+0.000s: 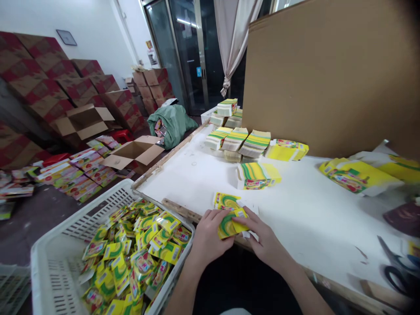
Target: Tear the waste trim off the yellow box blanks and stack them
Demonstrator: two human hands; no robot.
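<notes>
My left hand (210, 236) is closed round a small yellow and green carton (226, 225) at the table's near edge. On its other side, my right hand (264, 236) grips the same carton with thumb and fingers, white flaps showing by them. Just beyond the fingers, another yellow carton (226, 200) lies on the white tabletop (305, 218). To the left stands a white plastic basket (47, 249) with many similar yellow cartons (144, 262) heaped in it. Farther up the table is a stack of flat yellow cartons (254, 176).
More carton stacks (256, 143) stand before a tall cardboard sheet (328, 78). Yellow packs (354, 177) lie at right, with black-handled scissors (395, 267) near the front edge. Open cardboard boxes (134, 153) and a green sack (177, 124) are on the floor at left.
</notes>
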